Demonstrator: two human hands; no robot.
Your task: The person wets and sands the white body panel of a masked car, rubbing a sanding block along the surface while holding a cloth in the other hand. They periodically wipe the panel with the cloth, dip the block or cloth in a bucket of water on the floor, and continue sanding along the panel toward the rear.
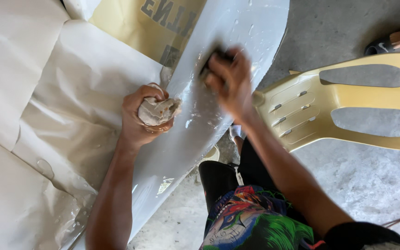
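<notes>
Left hand (137,113) grips wet rag (158,111); right hand (230,81) presses dark block (216,58) on grey panel (186,139).

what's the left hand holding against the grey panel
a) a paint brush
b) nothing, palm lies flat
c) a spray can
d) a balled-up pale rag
d: the left hand is closed around a balled-up pale rag at the edge of the wet grey panel, while the right hand, blurred, presses a dark pad on the panel higher up.
</notes>
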